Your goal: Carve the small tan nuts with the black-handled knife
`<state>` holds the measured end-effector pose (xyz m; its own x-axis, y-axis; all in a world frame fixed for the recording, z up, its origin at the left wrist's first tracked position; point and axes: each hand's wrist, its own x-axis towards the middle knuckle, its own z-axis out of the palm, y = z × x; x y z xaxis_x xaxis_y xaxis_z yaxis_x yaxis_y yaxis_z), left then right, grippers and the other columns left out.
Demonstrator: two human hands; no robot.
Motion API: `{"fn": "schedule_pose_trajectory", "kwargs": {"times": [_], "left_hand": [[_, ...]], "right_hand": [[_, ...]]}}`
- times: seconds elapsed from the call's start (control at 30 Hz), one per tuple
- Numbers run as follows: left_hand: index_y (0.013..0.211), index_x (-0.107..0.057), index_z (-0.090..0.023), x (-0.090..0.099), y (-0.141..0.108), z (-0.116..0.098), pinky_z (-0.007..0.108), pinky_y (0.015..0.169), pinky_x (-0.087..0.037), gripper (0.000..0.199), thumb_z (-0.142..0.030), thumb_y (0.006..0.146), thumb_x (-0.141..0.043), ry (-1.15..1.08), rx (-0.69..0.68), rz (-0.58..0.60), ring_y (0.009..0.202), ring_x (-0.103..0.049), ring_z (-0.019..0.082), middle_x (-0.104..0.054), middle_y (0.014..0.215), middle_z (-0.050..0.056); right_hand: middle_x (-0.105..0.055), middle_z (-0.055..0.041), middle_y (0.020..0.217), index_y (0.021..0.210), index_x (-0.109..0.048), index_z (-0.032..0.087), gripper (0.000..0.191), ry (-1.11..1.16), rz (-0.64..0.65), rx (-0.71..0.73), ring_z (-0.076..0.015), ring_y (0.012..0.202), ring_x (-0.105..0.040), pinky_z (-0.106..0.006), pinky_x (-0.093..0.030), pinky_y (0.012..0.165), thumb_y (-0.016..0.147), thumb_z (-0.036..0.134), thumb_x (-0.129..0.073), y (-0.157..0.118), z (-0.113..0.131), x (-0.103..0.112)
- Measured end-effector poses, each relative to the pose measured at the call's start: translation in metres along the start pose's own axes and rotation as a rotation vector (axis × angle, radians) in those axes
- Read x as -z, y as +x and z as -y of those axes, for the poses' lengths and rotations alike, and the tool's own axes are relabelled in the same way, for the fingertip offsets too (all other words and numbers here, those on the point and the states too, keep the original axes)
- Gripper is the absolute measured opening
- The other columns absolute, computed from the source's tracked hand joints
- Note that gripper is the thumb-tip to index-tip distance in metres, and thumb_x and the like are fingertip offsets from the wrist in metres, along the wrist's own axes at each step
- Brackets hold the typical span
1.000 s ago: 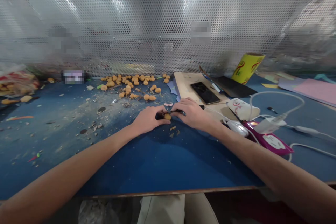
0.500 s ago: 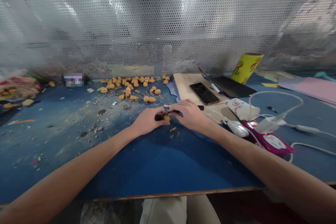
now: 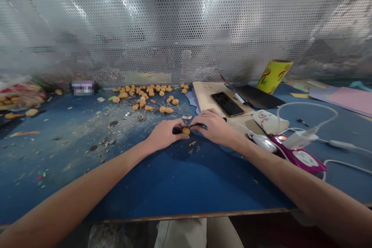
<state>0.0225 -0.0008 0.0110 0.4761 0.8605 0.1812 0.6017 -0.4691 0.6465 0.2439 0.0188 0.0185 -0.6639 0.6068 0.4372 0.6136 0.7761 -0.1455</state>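
**Both hands closed at bench centre on a small orange piece and a black-handled tool**

At far left, a clear plastic bag of orange pieces (image 3: 17, 95) lies on the blue-topped workbench (image 3: 180, 186), which is strewn with pale shavings (image 3: 87, 131). A perforated metal screen (image 3: 186, 19) runs along the far edge. Left of centre, against the screen, sits a loose scatter of round orange pieces (image 3: 142, 97).

At centre, my left hand (image 3: 165, 135) is clamped around a short dark cylindrical object (image 3: 176, 130); my fingers hide what it is. A small round orange piece (image 3: 186, 131) sits at my left fingertips, between my two hands and close to the near side of the scatter's line of sight. My right hand (image 3: 214, 126) is closed on a slim black-handled tool (image 3: 224, 119), its tip meeting the orange piece; the tip is too small to identify. Orange crumbs (image 3: 192, 144) lie just below my hands.

To the right, a pale wooden board (image 3: 206, 93) carries a black smartphone (image 3: 227, 104). Beyond it stand a black flat case (image 3: 257, 95) and a tilted yellow printed cylinder (image 3: 274, 76). Nearer lie a white computer mouse (image 3: 264, 143), a white charger (image 3: 299, 139) and a magenta device (image 3: 305, 159). Pink paper sheets (image 3: 345, 100) lie at far right.
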Motion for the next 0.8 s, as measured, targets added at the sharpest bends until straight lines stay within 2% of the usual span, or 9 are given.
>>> {"fn": "schedule_pose_trajectory", "kwargs": {"times": [0.33, 0.6, 0.8], "left_hand": [[0.093, -0.064, -0.025, 0.0, 0.0, 0.0, 0.031, 0.076, -0.049, 0.033, -0.055, 0.078, -0.066, 0.001, 0.02, 0.004, 0.091, -0.066, 0.022, -0.071, 0.096, 0.0], [0.094, -0.065, -0.024, 0.001, 0.0, 0.0, 0.033, 0.08, -0.051, 0.032, -0.053, 0.08, -0.066, -0.04, 0.025, 0.002, 0.092, -0.066, 0.022, -0.071, 0.098, 0.001], [0.095, -0.066, -0.024, 0.001, 0.0, 0.0, 0.032, 0.078, -0.051, 0.033, -0.053, 0.08, -0.065, -0.026, 0.01, -0.005, 0.088, -0.066, 0.021, -0.071, 0.095, 0.001]], "right_hand": [[-0.07, -0.0024, 0.084, 0.096, -0.07, 0.024, 0.014, -0.032, -0.018, -0.032, -0.0195, 0.086, -0.06, -0.035, -0.035, 0.086, 0.091, 0.027, -0.058, 0.001, -0.001, 0.002], [-0.073, -0.001, 0.096, 0.108, -0.069, 0.027, 0.02, -0.026, -0.034, 0.028, -0.0182, 0.091, -0.06, -0.035, -0.033, 0.09, 0.093, 0.028, -0.056, 0.0, -0.004, 0.009], [-0.072, -0.0018, 0.095, 0.104, -0.07, 0.025, 0.018, -0.02, -0.057, 0.082, -0.0178, 0.091, -0.061, -0.035, -0.033, 0.091, 0.093, 0.025, -0.056, 0.0, -0.005, 0.001]]}}
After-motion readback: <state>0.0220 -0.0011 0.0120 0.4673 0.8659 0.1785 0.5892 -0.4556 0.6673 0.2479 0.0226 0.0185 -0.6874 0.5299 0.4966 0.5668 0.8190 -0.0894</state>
